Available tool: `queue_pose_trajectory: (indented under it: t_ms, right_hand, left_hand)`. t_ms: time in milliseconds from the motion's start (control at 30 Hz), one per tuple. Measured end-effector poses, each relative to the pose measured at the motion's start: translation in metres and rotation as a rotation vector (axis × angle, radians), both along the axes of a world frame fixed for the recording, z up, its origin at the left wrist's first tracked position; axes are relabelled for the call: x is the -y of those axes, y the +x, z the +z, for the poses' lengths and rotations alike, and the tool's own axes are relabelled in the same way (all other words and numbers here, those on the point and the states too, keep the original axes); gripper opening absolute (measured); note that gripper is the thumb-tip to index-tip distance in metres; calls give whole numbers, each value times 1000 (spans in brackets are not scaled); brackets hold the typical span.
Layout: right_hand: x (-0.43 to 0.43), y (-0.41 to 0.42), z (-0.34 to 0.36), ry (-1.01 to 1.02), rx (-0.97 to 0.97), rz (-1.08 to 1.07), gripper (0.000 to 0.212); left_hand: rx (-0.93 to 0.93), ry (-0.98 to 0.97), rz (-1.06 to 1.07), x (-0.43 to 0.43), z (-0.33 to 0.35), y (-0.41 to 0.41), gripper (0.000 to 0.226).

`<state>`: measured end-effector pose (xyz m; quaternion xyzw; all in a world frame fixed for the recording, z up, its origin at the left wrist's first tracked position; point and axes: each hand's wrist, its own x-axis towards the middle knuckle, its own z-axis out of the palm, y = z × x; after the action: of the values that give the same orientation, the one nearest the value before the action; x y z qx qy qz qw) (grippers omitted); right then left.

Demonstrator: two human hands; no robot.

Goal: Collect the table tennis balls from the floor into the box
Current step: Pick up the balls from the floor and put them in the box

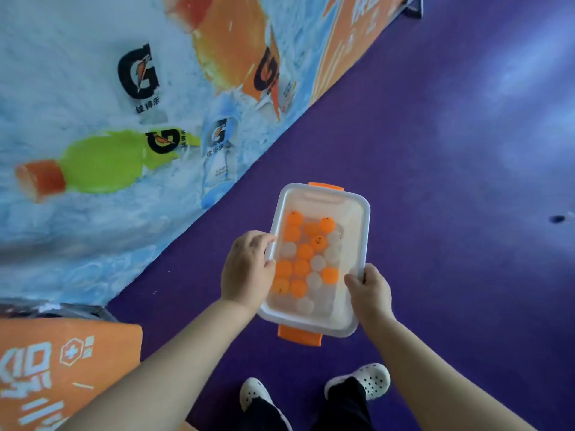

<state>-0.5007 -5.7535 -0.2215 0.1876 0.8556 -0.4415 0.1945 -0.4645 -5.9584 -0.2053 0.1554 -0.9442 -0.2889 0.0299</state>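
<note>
Nearest: two white clogs (357, 381) on the purple floor (435, 275). Above them, the box (357, 213) was held clear of the floor, long axis running away from the body. Left hand (245, 269) clasped the left rim; right hand (368, 290) pinched the near right rim. Balls (306, 259), orange and white, lay inside. No loose ball visible on floor; printed barrier (109, 119) stood beyond, left.

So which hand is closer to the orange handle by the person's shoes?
Right. The right hand grips the box rim near the corner by that orange handle; the left hand holds the opposite long side, farther up.
</note>
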Motion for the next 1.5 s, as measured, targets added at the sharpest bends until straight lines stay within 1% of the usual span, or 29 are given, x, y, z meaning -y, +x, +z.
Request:
queue_pose_trajectory:
  t_ms: [100, 267, 333, 467, 600, 700, 867, 1100, 1300, 1500]
  right_hand:
    - [-61, -13, 28, -34, -17, -98, 19]
    - [-177, -34, 62, -50, -22, -256, 18]
    - [-226, -43, 71, -52, -25, -311, 17]
    - [-320, -66, 88, -29, -57, -393, 11]
    - [-401, -87, 103, -2, -89, -505, 7]
    - [-453, -103, 110, 6, -102, -605, 7]
    - [-524, -140, 114, 45, -100, -741, 9]
    - [-618, -222, 124, 25, -91, -927, 7]
    - [-697, -278, 132, 7, -84, -1129, 6]
    - [-785, -312, 126, -10, -75, -1275, 7]
  left_hand:
    - [53, -3, -54, -50, 28, -23, 47]
    - [240, 116, -172, -168, 61, -73, 56]
    - [269, 131, -235, -219, 70, -96, 55]
    - [263, 135, -373, -315, 81, -142, 43]
    - [264, 144, -475, -393, 89, -181, 50]
    - [260, 164, -536, -438, 97, -210, 48]
    - [216, 181, -640, -504, 102, -275, 41]
    - [231, 257, -773, -614, 103, -405, 33]
    - [272, 224, -967, -719, 108, -501, 31]
    - [291, 223, -1097, -842, 103, -567, 27]
